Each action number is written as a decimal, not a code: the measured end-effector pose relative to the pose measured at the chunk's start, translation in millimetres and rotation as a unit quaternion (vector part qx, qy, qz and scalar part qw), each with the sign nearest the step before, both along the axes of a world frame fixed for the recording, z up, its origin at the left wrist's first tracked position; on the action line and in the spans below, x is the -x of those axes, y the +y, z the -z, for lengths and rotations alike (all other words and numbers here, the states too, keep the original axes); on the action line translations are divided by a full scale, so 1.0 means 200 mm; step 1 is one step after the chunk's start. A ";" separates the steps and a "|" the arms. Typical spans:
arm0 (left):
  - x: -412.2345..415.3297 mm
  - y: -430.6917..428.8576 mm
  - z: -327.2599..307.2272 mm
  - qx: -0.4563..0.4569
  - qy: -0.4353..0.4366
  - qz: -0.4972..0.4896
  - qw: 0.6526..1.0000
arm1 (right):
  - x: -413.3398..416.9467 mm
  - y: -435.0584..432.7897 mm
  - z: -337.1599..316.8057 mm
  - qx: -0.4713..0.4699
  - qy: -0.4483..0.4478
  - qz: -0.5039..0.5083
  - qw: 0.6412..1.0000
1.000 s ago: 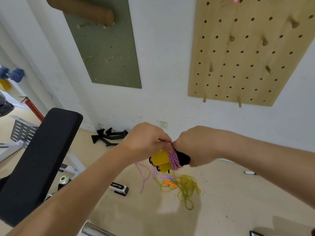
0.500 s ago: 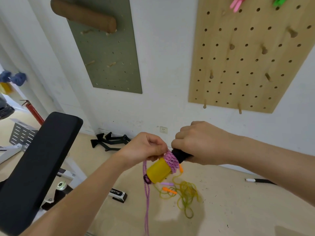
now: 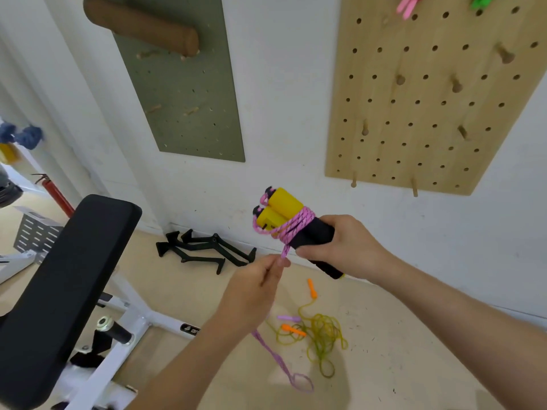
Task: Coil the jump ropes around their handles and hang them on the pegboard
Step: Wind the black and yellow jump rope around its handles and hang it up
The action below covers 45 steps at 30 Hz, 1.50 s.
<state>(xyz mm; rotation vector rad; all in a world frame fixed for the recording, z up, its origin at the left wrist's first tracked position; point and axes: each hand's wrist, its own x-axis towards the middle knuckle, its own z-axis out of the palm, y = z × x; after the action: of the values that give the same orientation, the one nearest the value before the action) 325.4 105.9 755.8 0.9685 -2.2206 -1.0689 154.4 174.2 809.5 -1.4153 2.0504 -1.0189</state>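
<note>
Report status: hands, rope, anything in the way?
Right hand grips the paired handles; left hand pinches the pink rope. Several wraps on, tail loose. Wooden pegboard ahead, nothing blocking.

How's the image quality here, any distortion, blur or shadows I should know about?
Head view: wide-angle distortion leans the wooden pegboard and green board outward; lighting is soft and even, no glare; faint shadows lie on the floor under the yellow rope; the left hand and loose pink rope look slightly soft, while the handles in the right hand stay fairly sharp.
</note>
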 end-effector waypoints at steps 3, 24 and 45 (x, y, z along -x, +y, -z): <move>-0.03 0.03 -0.05 0.311 -0.198 -0.019 0.929 | -0.01 -0.03 0.03 -0.031 0.026 0.021 0.999; -0.03 -0.17 -0.31 0.153 -0.056 0.162 0.973 | -0.15 0.09 -0.15 -0.055 0.549 -0.247 0.797; -0.04 -0.06 -0.14 -0.267 0.161 0.019 0.950 | -0.08 0.05 -0.18 0.036 -0.066 -0.120 0.990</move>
<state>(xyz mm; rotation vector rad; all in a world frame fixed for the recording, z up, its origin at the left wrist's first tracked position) 332.7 94.0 784.4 0.8759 -1.7209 -1.7614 169.8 184.0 844.6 -1.5435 1.7164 -1.0613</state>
